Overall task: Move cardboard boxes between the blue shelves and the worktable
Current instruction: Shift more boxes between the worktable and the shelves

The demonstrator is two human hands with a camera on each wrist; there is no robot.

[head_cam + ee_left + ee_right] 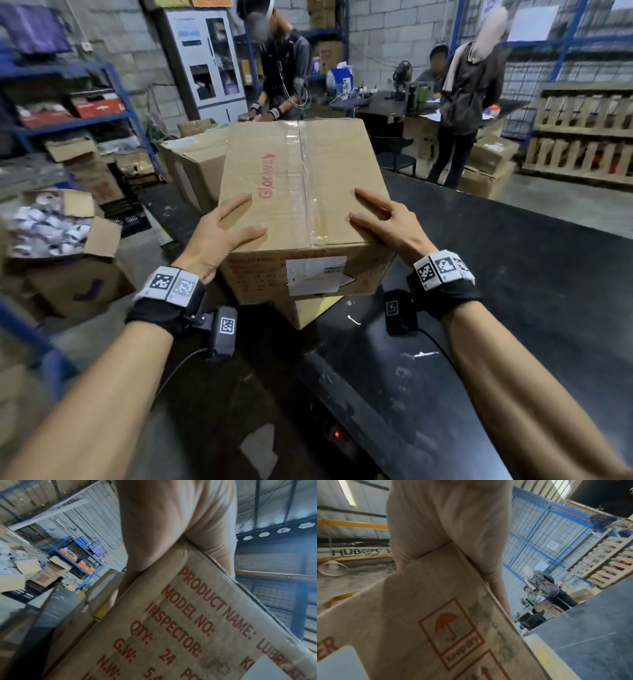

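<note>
dark desk carries a taped cardboard box; left hand and right hand lie flat-fingered on its top near corners.

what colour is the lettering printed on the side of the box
Red-brown, on the cardboard box; clearest in the left wrist view.

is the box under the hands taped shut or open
Taped shut. The cardboard box has its top flaps closed flat, with clear tape running along the centre seam and over the near edge.
</note>
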